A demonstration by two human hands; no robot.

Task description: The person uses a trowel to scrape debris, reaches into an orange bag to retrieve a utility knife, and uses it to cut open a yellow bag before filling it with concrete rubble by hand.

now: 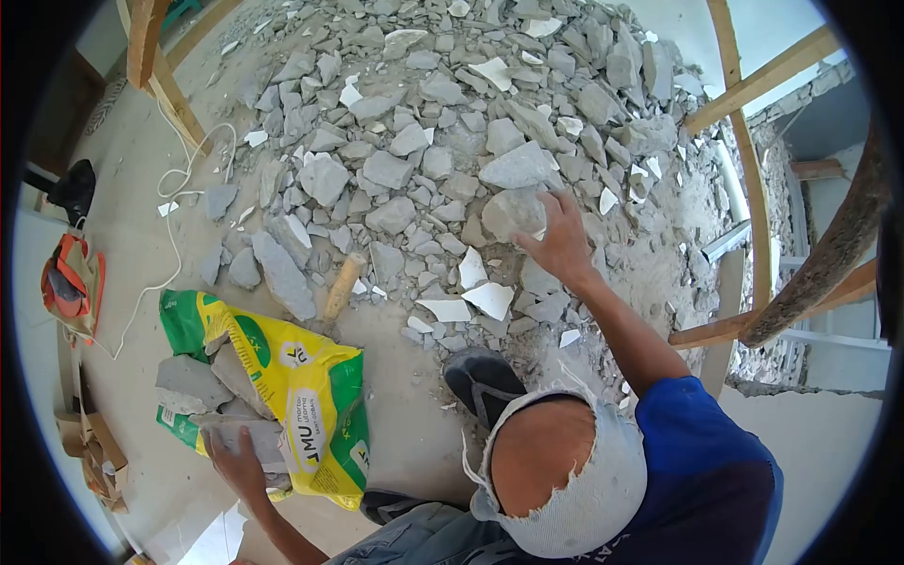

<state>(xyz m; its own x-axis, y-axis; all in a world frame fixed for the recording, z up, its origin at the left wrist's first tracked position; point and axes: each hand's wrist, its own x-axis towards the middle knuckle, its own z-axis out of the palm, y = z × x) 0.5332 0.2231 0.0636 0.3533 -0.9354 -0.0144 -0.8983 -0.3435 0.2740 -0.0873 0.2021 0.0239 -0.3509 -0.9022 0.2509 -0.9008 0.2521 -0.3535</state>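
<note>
My right hand point(562, 240) reaches into the rubble with thumb and fingers apart, at the right edge of a rounded grey concrete chunk point(508, 215). Another pale chunk point(516, 167) lies just beyond it. At lower left, my left hand point(237, 468) grips a flat grey concrete piece point(259, 441) at the mouth of a yellow and green mortar bag point(325, 414). More grey slabs point(188, 381) fill the bag's opening. How far the held piece sits inside the bag cannot be made out.
A broad heap of broken concrete point(386, 169) covers the floor ahead. A wooden-handled piece point(344, 285) lies near the bag. Timber props point(744, 160) stand at right, with a white cable point(174, 245), an orange bag point(71, 282) and a cardboard box point(99, 457) at left.
</note>
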